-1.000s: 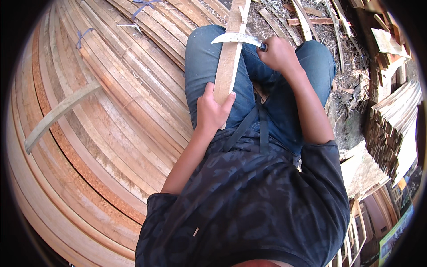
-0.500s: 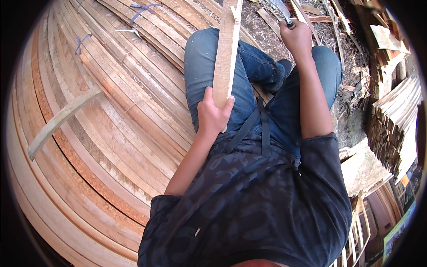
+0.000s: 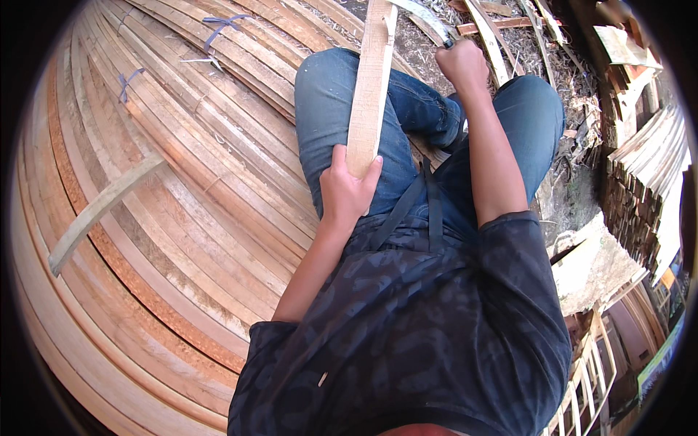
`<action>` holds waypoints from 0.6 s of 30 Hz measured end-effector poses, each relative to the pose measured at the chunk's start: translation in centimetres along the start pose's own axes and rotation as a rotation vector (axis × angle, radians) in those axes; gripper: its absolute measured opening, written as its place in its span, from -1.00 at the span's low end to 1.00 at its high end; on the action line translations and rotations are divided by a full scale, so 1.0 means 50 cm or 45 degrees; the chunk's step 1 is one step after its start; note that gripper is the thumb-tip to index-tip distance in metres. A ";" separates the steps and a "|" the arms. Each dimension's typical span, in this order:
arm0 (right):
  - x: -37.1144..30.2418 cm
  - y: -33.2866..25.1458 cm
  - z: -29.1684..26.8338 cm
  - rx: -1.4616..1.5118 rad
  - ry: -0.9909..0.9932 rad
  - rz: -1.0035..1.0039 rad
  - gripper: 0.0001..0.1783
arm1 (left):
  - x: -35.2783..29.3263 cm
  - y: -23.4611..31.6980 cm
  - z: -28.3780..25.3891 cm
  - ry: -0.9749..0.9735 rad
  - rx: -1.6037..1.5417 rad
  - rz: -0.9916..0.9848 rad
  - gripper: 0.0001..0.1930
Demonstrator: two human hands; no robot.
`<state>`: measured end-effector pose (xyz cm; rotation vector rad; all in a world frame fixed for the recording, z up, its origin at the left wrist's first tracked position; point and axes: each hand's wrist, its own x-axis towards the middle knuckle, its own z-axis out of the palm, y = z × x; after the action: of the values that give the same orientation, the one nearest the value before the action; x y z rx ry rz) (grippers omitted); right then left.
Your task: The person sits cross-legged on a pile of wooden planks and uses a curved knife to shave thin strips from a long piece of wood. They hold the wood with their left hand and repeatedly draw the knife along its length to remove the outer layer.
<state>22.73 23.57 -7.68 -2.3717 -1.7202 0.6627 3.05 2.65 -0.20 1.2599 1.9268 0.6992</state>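
Sitting with knees apart, the person wears a dark patterned shirt (image 3: pixel 407 320), on which a small wood chip (image 3: pixel 323 378) rests. The left hand (image 3: pixel 350 185) is closed about the near end of a pale flat board (image 3: pixel 372 94), thumb at its right edge and fingers at its left, a grip that presumably checks sliding and turning. The board lies lengthwise over the left thigh of the blue jeans (image 3: pixel 323 94), which appears to serve as a rest; its far end passes out of view above. The right hand (image 3: pixel 463 67) is clenched around the dark handle of a curved knife (image 3: pixel 427 18), the blade ahead of the knees, apparently clear of the legs. The blade reaches toward the board's right edge; whether they touch cannot be told. A curl of wood (image 3: pixel 390 27) stands at that edge. Farther out, at left, long planks (image 3: pixel 207 221) lie side by side, a short batten (image 3: pixel 105 214) across them and blue ties (image 3: pixel 129 83) among them, probably for bundling. At right, loose scraps (image 3: pixel 488 43) litter the ground, beyond which thin strips (image 3: pixel 647 171) are stacked closely, probably to save room.
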 end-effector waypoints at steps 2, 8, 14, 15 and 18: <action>0.066 0.091 -0.010 -0.088 0.004 0.173 -0.58 | 0.001 -0.006 0.003 -0.005 0.017 0.085 -0.59; -0.051 0.029 -0.047 0.624 0.154 -0.122 -0.62 | 0.000 -0.015 -0.009 -0.060 -0.068 0.032 -0.64; -0.277 -0.002 -0.094 0.788 -0.160 -0.305 -0.70 | -0.011 -0.028 -0.053 -0.185 -0.164 -0.076 -0.69; -0.298 0.003 -0.092 0.755 -0.133 -0.391 -0.70 | -0.016 -0.033 -0.061 -0.207 -0.159 -0.093 -0.69; -0.337 -0.001 -0.090 0.634 -0.177 -0.527 -0.68 | -0.024 -0.051 -0.089 -0.257 -0.129 -0.110 -0.68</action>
<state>20.38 8.56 0.88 -1.6140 -1.7608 1.0483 -1.55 0.34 0.84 1.1330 1.7477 0.5941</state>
